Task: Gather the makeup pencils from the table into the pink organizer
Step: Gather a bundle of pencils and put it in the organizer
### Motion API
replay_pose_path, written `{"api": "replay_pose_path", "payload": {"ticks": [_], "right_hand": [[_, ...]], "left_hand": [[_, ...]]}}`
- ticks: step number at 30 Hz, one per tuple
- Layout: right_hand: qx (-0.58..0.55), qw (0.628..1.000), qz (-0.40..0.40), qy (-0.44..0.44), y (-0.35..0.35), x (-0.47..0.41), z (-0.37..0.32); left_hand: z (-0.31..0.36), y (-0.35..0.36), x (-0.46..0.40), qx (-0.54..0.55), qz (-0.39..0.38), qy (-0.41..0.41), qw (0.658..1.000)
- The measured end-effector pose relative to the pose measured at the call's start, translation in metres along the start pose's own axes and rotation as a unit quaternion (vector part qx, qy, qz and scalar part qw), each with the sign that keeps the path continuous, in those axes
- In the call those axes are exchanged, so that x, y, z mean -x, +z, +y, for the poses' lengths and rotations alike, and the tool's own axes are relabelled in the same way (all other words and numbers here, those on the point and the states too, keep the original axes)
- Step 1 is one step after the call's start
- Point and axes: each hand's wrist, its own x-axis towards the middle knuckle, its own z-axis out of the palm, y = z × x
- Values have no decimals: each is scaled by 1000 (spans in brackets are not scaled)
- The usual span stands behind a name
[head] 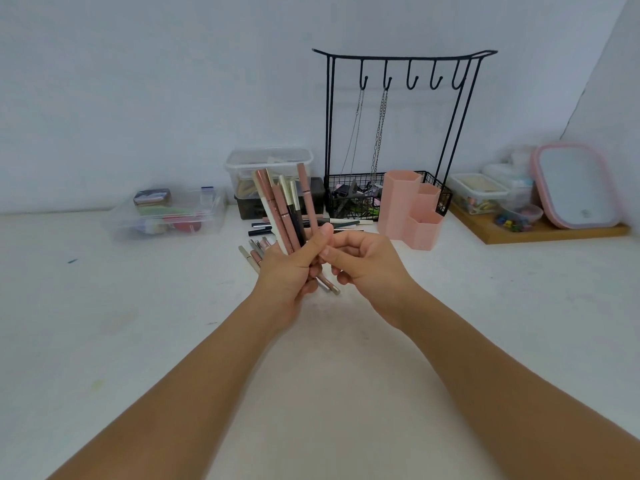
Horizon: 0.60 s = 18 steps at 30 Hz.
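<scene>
My left hand (294, 268) grips a fanned bundle of several makeup pencils (284, 202), pink, white and black, held upright above the white table (104, 323). My right hand (367, 261) is curled right beside it, its fingertips touching the lower part of the bundle. More pencils (256, 254) lie on the table behind my left hand, and others (343, 222) lie further back. The pink organizer (412, 209), with three hexagonal cups, stands to the right of my hands, and I see nothing inside it.
A black wire jewelry stand (398, 133) with hooks, chains and a basket stands behind the organizer. Clear plastic boxes (166, 216) (266, 164) sit at the back left. A wooden tray (540, 233) with small containers and a pink mirror (575, 185) is at the right.
</scene>
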Motion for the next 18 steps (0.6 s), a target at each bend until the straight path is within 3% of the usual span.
{"api": "replay_pose_path", "payload": {"ticks": [9,12,15,18], "right_hand": [[4,999,12,-37,12,6,4],[36,997,61,-36,7,1,6],[172,980,93,-42,-2,-6,15],[316,947,48,-43,2,-9,27]], "left_hand": [[-5,0,-3,-58,60,23,996],[2,-4,-7,-78,83,18,993],[12,-17,-15,-50,110,28,992],[17,-28,-18,-47,127,47,990]]}}
